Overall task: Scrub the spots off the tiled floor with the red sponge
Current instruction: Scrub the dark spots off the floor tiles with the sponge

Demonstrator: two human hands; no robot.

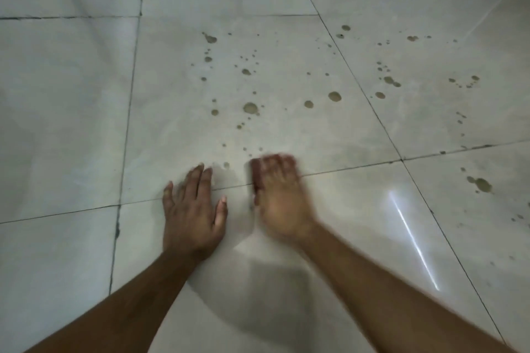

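On the tiled floor (86, 94), one red sponge (256, 178) under the blurred right hand (282, 200), long axis twelve to six, fingers pressing it, left hand (190, 209) flat, fingers straight, brown spots (251, 107) scattered toward twelve and two

Thin bright streak of reflected light (413, 241), slanting down toward the right. Left of the streak, a soft grey shadow (266, 295). Farther left of the streak, a dark chipped patch of grout (117, 228).
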